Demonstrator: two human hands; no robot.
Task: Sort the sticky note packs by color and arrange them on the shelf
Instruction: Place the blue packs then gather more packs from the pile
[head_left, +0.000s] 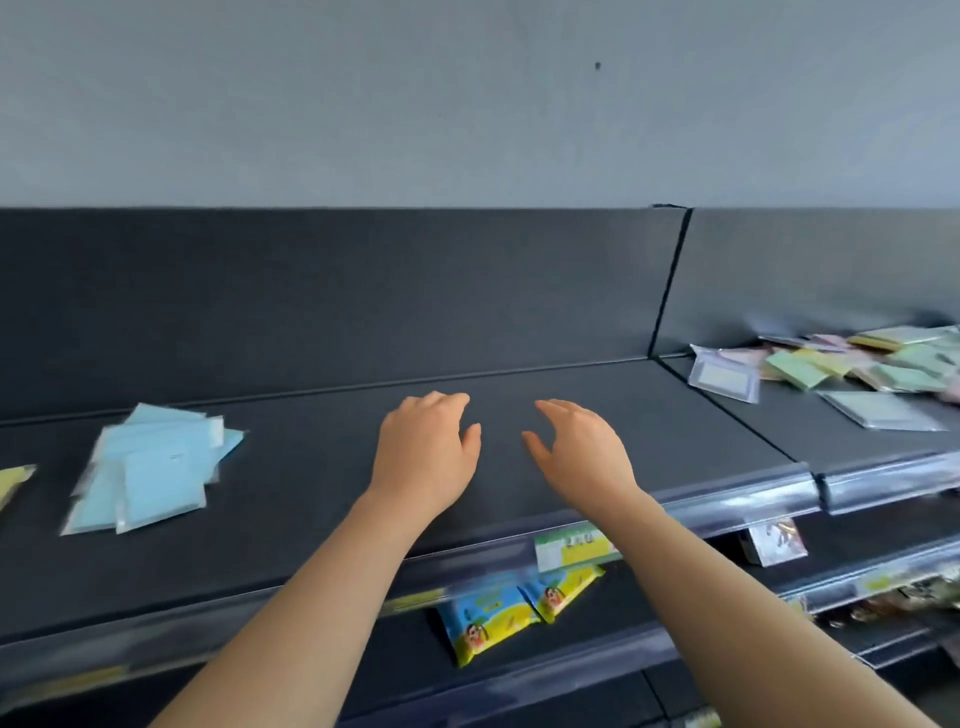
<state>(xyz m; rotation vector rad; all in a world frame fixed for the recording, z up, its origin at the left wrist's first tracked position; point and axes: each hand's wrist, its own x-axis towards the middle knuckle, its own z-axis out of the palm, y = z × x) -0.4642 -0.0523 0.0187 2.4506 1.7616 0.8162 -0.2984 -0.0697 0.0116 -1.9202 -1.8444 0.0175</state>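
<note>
A loose pile of light blue sticky note packs (150, 475) lies on the left of the dark top shelf (322, 525). A yellow pack (13, 480) shows at the far left edge. On the neighbouring shelf section to the right lies a mixed heap of green, yellow, pink and purple packs (852, 364), with one clear-wrapped pale pack (880, 410) in front of it. My left hand (423, 452) and my right hand (584, 449) hover side by side over the bare middle of the shelf, fingers apart, holding nothing.
A grey wall rises behind the shelf's back panel. A divider seam (727, 410) separates the two shelf sections. Below, a lower shelf holds blue-yellow snack packets (488, 621), a green-yellow price label (571, 548) and small boxed goods (774, 540) at the right.
</note>
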